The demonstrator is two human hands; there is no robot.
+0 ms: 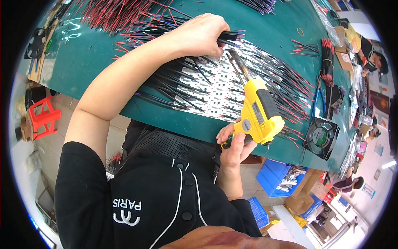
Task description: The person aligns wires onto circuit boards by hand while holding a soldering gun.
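So on my end, I had the right hand [237, 150] wrapped around the handle of a yellow soldering gun [262, 111], fingers closed firmly enough that it sat up over the near edge of the green table [83, 62]. Its long metal tip [240, 64] pointed away from the body and ended just below the fingers of the left hand [207, 35]. That one reached across with its arm bent wide, and I had it curled onto a bunch of black wires [233, 36], colored ends poking out past the fingertips. Couldn't tell exactly how the fingers pinched them, the undersides were hidden.

Under the gun was a spread of little white boards [215, 93], laid side by side in rows, with black leads fanning out left and right. A big heap of red-tipped wires [114, 14] lay beyond the left forearm. Off to the right I had blue-handled pliers [318, 98], a tied red wire bundle [327, 62] and a square black fan [321, 138]. Red stool [43, 116] down on the floor at left, blue bin [271, 177] below the table at right.
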